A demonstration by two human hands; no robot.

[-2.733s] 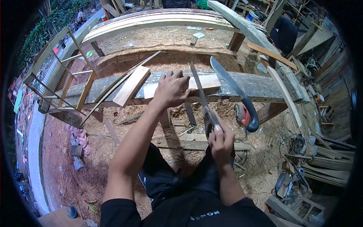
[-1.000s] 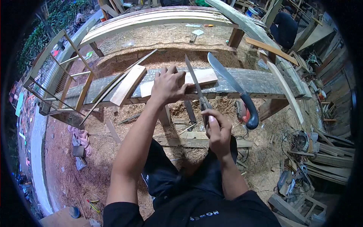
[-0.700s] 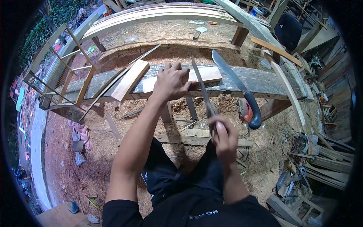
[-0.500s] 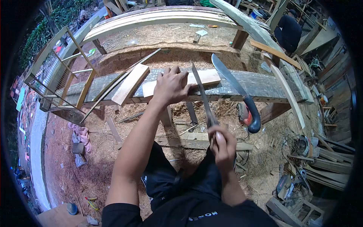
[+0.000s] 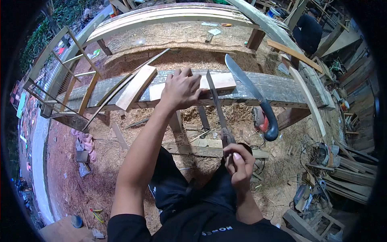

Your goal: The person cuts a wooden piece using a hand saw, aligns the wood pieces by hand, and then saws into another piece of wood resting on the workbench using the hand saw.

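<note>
My left hand (image 5: 180, 89) grips a pale wooden block (image 5: 222, 81) from above, pressing it onto the weathered bench beam (image 5: 278, 86). In my right hand (image 5: 240, 165), close to my lap, is the handle end of a handsaw (image 5: 218, 105). Its long narrow blade points away from me and crosses the block just right of my left thumb. How deep the blade sits in the wood, I cannot tell. A machete (image 5: 246, 84) with a black handle lies across the beam to the right. Left of my hand, a second wooden block (image 5: 136, 88) rests at an angle.
Long planks (image 5: 173, 17) lie on a frame beyond the beam. A wire-mesh wooden frame (image 5: 66, 72) leans at the left end. A red and grey power tool (image 5: 261, 121) is under the machete. Sawdust and offcuts cover the ground; another person (image 5: 308, 33) is at the upper right.
The handsaw and my right hand have come slightly back toward my body. My left hand keeps its hold on the block; the view has shifted a little.
</note>
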